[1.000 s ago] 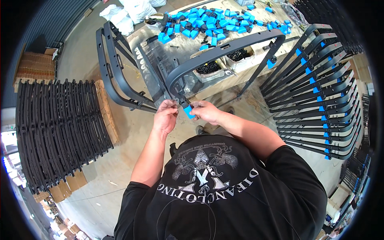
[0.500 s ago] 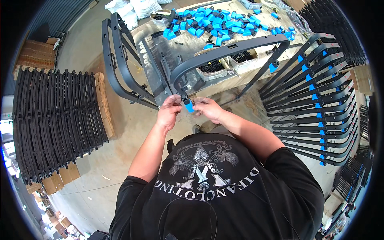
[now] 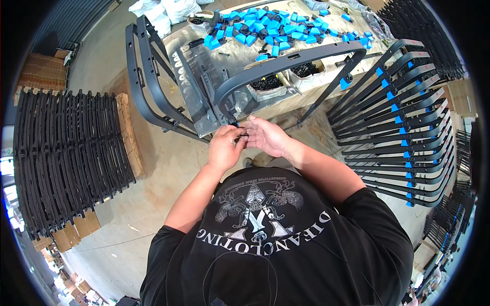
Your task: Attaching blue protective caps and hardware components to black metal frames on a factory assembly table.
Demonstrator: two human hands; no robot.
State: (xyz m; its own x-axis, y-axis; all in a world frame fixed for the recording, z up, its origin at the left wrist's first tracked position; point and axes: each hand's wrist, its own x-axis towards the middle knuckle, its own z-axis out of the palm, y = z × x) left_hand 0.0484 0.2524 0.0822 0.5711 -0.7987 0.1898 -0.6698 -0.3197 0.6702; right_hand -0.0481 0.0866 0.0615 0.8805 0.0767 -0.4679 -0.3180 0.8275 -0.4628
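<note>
A black curved metal frame [image 3: 291,62] rests at the bench's near edge, its near end reaching my hands. My left hand [image 3: 224,148] is closed, thumb and fingers pinched beside that end, at a small dark piece too hidden to name. Turned palm toward it, my right hand [image 3: 269,137] has its fingers stretched out, their tips touching or nearly touching the left fingers. The blue piece at this end of the frame is covered by my hands. Another blue-capped end [image 3: 345,83] of the frame shows at the right.
Blue and black caps [image 3: 270,28] lie heaped on the workbench [image 3: 240,64], behind boxes of small black parts [image 3: 267,84]. More curved frames [image 3: 140,76] lean at the bench's left. Blue-capped frames [image 3: 403,127] stand in a row at right; stacked black bars [image 3: 71,158] fill the left.
My hands have come together at the frame's near end, covering the blue piece seen before. The right hand has opened from a pinch, palm turned up; the left has shifted right.
</note>
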